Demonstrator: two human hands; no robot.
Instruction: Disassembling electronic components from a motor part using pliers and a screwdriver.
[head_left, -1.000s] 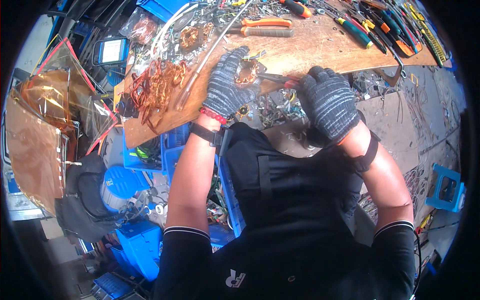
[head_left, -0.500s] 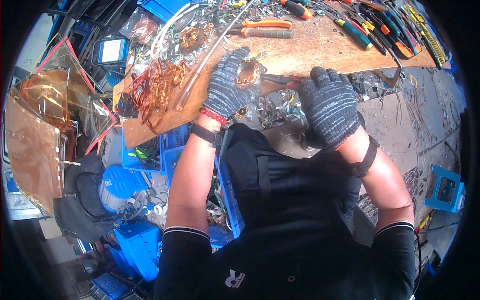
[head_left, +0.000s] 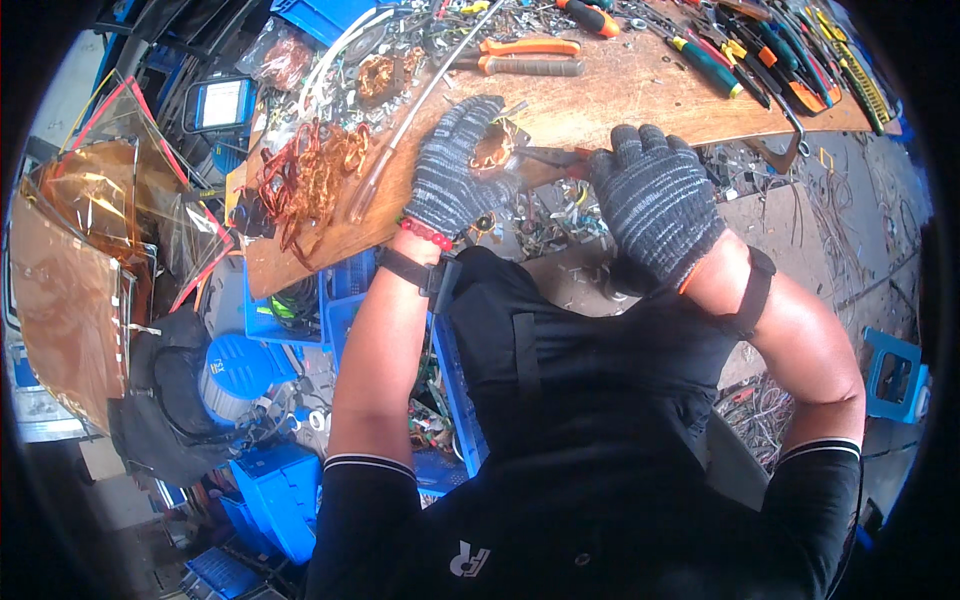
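Observation:
My left hand, in a grey knitted glove, grips a small metal part with a copper coil, holding it at the near edge of the wooden bench. My right hand, gloved alike, is wrapped round the red handles of pliers. The dark jaws of these pliers point left and reach the side of the copper part; whether they bite on it I cannot tell. Left of my left hand lies a tangled heap of copper wire, beside a long screwdriver with a clear handle.
Orange-handled pliers lie on the wooden bench, with screwdrivers and other tools at far right. Metal scraps litter its far left. Blue crates stand at lower left, amber sheets at left, a blue stool at right.
My right elbow has swung outward to the right, and the right hand has turned a little with the pliers. My left hand and the copper part have stayed nearly still.

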